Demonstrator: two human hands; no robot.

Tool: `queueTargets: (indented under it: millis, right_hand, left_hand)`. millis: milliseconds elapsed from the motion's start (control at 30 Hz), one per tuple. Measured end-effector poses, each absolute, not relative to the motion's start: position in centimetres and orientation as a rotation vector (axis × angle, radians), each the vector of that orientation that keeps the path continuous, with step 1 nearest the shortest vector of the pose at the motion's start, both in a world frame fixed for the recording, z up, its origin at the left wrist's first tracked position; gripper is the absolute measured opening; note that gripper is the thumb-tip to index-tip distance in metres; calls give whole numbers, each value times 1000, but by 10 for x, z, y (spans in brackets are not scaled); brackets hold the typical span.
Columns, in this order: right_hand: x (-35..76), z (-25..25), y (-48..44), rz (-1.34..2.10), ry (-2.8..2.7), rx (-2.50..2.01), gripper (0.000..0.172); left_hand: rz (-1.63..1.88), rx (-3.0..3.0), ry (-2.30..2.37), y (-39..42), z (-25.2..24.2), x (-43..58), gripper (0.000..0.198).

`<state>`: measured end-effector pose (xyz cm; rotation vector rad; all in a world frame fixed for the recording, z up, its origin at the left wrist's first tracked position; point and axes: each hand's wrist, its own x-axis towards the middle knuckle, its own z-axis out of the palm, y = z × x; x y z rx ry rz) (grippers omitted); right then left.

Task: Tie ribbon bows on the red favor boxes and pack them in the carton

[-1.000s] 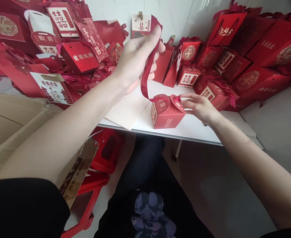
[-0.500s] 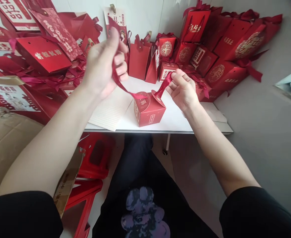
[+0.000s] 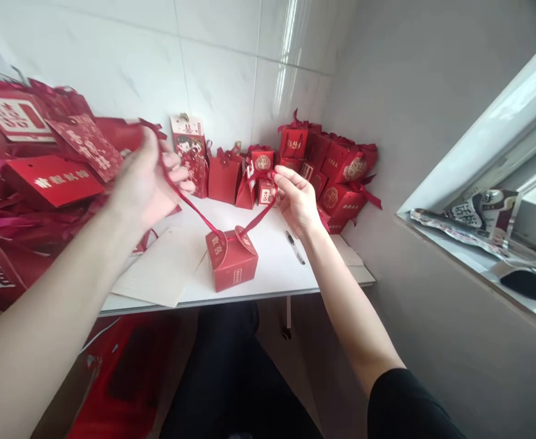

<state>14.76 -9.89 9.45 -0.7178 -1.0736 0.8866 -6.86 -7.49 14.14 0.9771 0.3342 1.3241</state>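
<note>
A small red gift box (image 3: 235, 268) with gold lettering stands upright near the table's front edge, its rounded top flaps folded together. A dark red ribbon (image 3: 193, 211) runs through the top of the box, and its two ends rise to either side. My left hand (image 3: 145, 177), a little blurred, is closed on one end, up and to the left of the box. Up and to the right, my right hand (image 3: 295, 196) pinches the other end between thumb and fingers. Neither hand touches the box itself.
Red gift bags and boxes (image 3: 52, 180) pile up at the left; more red boxes (image 3: 341, 164) are stacked at the back right. Flat cream sheets (image 3: 158, 271) lie left of the box, a pen (image 3: 295, 247) to its right. A window sill (image 3: 482, 250) holds wrappers.
The view has tilted up and turned right, bringing the pen and window sill into sight. My right hand has raised its ribbon end farther from the box; both hands keep hold.
</note>
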Motion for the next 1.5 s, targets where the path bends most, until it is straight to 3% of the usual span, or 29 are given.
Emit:
queueTargets:
  millis: [333, 567, 733, 933, 1133, 1333, 1500]
  right_hand:
    - [124, 105, -100, 1071, -1145, -579, 39]
    - [107, 111, -105, 1261, -1226, -469, 36]
    - [101, 117, -106, 1201, -1230, -427, 26]
    - [104, 118, -103, 1084, -1156, -368, 43]
    - [104, 119, -109, 1119, -1165, -401, 20]
    - [95, 109, -113, 1080, -1257, -503, 20]
    - [84, 93, -133, 735, -1468, -706, 17]
  left_hand:
    - [1251, 1071, 263, -70, 158, -52, 32]
    - [1243, 1155, 276, -75, 163, -47, 33]
    - [1159, 1247, 340, -80, 167, -47, 34]
    - [1207, 1201, 259, -85, 166, -55, 27]
    - [1217, 1103, 206, -80, 167, -62, 24]
    - [1132, 704, 44, -86, 178, -63, 24]
    - [1213, 448, -25, -94, 182, -56, 27]
